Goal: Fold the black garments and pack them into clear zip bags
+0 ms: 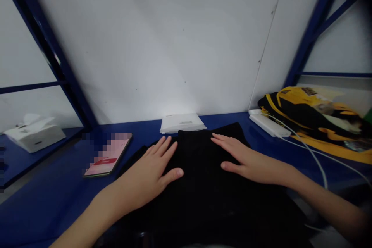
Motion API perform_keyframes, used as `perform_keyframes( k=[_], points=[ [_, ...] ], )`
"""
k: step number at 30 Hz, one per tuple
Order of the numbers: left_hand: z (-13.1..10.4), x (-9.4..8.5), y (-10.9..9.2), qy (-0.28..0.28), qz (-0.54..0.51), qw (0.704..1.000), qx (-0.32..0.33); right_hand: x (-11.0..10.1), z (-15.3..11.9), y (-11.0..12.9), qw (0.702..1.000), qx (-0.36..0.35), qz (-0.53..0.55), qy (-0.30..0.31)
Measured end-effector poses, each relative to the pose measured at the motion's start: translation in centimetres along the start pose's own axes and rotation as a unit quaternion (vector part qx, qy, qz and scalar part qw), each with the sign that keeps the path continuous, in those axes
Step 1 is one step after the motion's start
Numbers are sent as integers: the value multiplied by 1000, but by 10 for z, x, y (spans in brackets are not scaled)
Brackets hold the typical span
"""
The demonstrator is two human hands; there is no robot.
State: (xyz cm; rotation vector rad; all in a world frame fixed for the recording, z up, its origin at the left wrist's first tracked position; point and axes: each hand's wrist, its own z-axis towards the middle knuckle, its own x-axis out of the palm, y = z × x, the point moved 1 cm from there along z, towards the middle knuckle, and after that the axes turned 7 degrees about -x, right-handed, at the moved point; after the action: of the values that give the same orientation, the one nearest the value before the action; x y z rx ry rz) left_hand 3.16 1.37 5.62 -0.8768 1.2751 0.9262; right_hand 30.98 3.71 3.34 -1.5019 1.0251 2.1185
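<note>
Flat now, my left hand (154, 172) and right hand (247, 159) press open-fingered on one black garment (203, 186) spread under my fingers (165, 147) on the blue table (43, 197); one phone (109, 155), one white stack (181, 123) nearby.

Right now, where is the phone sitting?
In the head view, the phone lies flat on the blue table, left of the black garment, just beyond the left hand.

Dim overall; bright glare on wall (177, 104) centre; edges warped, blurry; black cloth (203, 186) detail lost.
</note>
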Motion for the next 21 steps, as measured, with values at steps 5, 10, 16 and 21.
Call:
perform_keyframes(
  k=[5, 10, 16, 21],
  points=[
    [18, 10, -12, 114, -44, 992, 24, 20, 9, -5, 998, 8, -14, 62],
    [18, 29, -6, 127, -88, 988, 22, 31, 7, -14, 996, 13, 14, 89],
    [16, 32, -7, 106, -122, 987, 18, 29, 10, -15, 995, 9, 20, 96],
    [18, 25, -7, 124, -113, 986, 5, 27, 11, -15, 993, 13, 34, 109]
  ],
)
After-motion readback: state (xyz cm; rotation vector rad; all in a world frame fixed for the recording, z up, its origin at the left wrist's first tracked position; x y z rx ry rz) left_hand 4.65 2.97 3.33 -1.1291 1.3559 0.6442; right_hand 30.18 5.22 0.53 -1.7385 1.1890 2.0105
